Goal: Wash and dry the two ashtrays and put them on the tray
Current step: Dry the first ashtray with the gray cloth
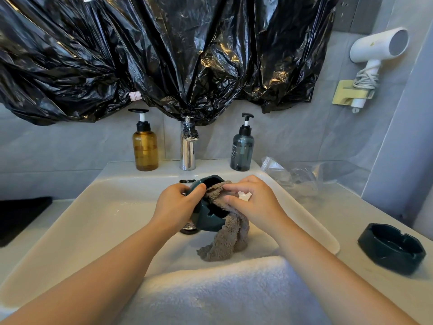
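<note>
At centre, the teal ashtray (207,220) is largely covered by the left hand (174,207) and the grey cloth (226,238); the drain (188,228) behind it is mostly hidden. The black tray (21,216) is cut off at the left edge. The print on the grey bottle (241,151) is too small to be read.

Black plastic sheeting (164,55) covers the wall above. Amber pump bottle (145,148), left of chrome tap (188,148); grey pump bottle (242,151), right. White hair dryer (377,48) in yellow wall holder (346,93). Clear plastic bag (304,174), crumpled, on counter (351,219). White towel (222,289), nearest.
</note>
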